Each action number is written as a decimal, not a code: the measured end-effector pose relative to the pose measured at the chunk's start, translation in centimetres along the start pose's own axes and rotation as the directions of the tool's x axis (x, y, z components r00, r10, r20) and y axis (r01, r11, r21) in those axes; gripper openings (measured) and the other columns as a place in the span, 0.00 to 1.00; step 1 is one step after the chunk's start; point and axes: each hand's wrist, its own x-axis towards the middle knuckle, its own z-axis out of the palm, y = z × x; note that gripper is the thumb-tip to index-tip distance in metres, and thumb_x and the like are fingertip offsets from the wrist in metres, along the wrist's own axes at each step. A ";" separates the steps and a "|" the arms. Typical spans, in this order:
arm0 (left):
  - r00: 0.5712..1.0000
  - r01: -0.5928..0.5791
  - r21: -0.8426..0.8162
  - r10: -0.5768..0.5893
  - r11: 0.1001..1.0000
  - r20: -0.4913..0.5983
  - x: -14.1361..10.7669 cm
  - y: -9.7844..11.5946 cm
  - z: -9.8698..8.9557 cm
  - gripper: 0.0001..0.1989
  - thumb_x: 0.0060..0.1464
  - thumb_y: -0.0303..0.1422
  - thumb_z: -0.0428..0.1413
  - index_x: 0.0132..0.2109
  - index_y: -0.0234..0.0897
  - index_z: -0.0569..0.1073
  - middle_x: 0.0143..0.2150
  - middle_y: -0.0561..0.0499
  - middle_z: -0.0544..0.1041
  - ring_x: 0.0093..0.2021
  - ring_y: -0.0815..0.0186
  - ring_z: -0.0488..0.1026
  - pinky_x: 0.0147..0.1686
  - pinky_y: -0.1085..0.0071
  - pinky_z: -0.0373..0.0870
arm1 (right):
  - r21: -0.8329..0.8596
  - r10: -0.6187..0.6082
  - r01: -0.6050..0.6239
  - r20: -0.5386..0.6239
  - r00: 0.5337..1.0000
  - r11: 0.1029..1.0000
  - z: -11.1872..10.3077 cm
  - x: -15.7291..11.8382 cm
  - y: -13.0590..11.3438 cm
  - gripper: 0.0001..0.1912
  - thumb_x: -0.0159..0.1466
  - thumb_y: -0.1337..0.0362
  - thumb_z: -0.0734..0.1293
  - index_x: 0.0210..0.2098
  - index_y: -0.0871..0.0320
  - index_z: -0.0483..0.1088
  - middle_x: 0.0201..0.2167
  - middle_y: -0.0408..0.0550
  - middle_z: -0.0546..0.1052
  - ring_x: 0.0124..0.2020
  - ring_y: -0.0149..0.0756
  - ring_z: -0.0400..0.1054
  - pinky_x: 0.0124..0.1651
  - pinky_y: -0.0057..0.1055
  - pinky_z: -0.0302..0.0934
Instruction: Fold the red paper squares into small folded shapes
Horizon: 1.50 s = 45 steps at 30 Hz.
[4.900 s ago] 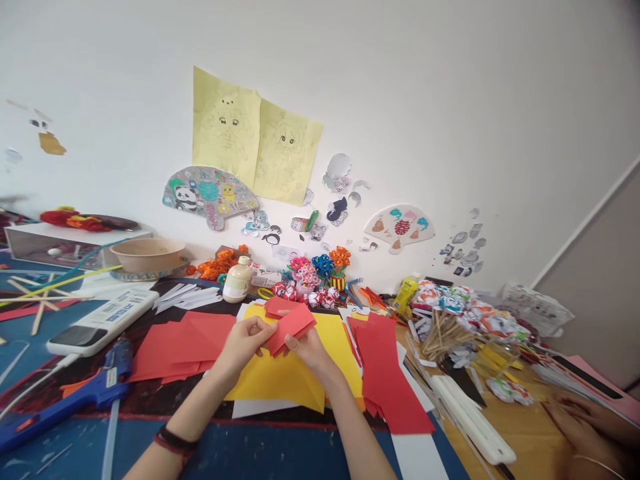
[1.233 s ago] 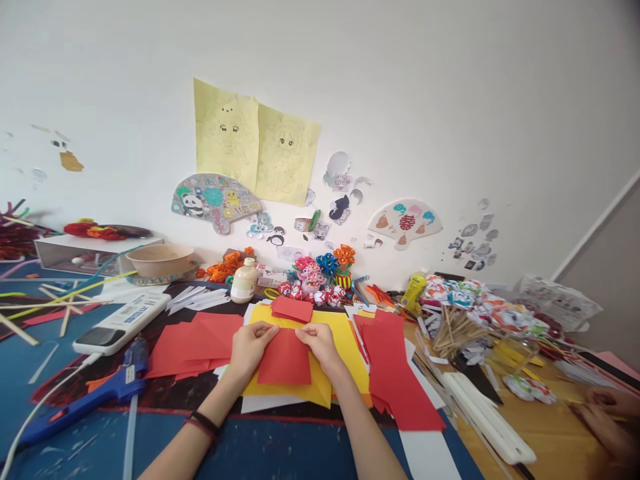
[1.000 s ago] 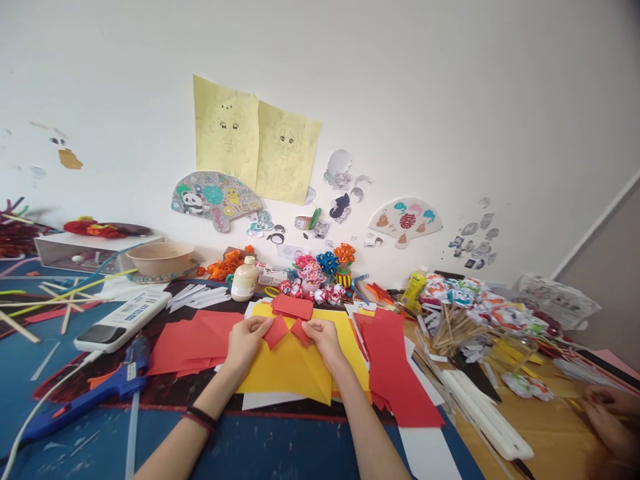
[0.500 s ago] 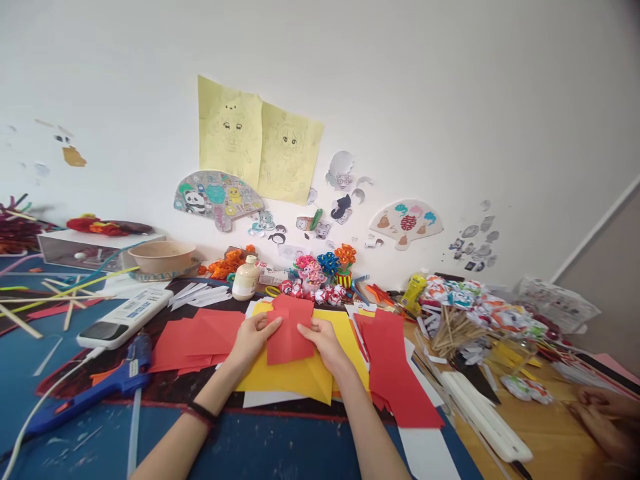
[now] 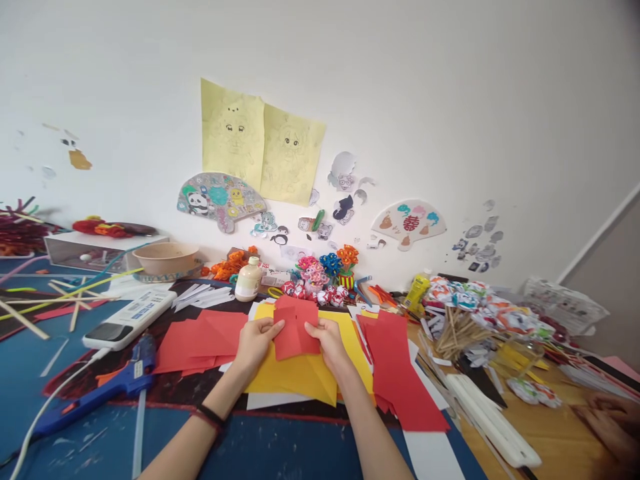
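Note:
A creased red paper [image 5: 297, 328] is held up between my two hands, above yellow sheets [image 5: 300, 380]. My left hand [image 5: 257, 340] pinches its left edge, thumb on the near face. At the right edge my right hand [image 5: 327, 340] grips it the same way. A small dark mark or slit shows near the paper's middle. Red sheets [image 5: 200, 337] lie beside my left hand, and another red pile [image 5: 407, 373] lies beyond my right forearm. White paper sticks out from under the yellow sheets.
A blue glue gun [image 5: 120, 383] and a white power strip [image 5: 130, 320] lie at left. Behind the papers are a glue bottle [image 5: 248, 280] and pipe-cleaner flowers [image 5: 330, 267]. A white tool [image 5: 493, 417] lies at right, near another person's hands [image 5: 607, 420].
The view has shifted slightly, moving the scene a little rightward. The red paper has tilted a little between my hands, and the dark mark near its middle now shows more clearly.

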 end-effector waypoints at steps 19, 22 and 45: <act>0.990 -0.022 -0.205 0.050 0.979 0.134 0.0 1.3 -1.1 0.18 0.41 0.45 0.62 0.32 0.34 0.75 0.28 0.49 0.78 0.29 0.63 0.74 0.29 0.73 0.66 | -0.157 0.069 -0.040 0.182 0.981 0.987 0.1 -1.0 -1.4 0.24 0.53 0.55 0.73 0.44 0.62 0.73 0.31 0.52 0.79 0.22 0.34 0.71 0.28 0.29 0.63; 0.975 0.028 -0.223 0.023 0.974 0.222 -0.1 1.5 -1.2 0.22 0.41 0.47 0.62 0.38 0.33 0.76 0.32 0.46 0.80 0.33 0.59 0.75 0.31 0.70 0.68 | -0.200 0.047 -0.011 0.176 0.983 0.980 -0.3 -0.8 -0.9 0.20 0.53 0.55 0.73 0.37 0.65 0.75 0.26 0.51 0.78 0.20 0.31 0.69 0.25 0.26 0.59; 0.997 -0.009 0.035 0.006 0.999 0.074 0.0 0.7 -0.9 0.21 0.40 0.50 0.60 0.22 0.35 0.68 0.15 0.56 0.67 0.18 0.69 0.65 0.19 0.76 0.56 | -0.189 -0.029 0.025 -0.020 0.999 0.982 0.1 -0.2 -0.7 0.22 0.46 0.54 0.76 0.32 0.66 0.76 0.24 0.53 0.78 0.18 0.33 0.68 0.23 0.27 0.59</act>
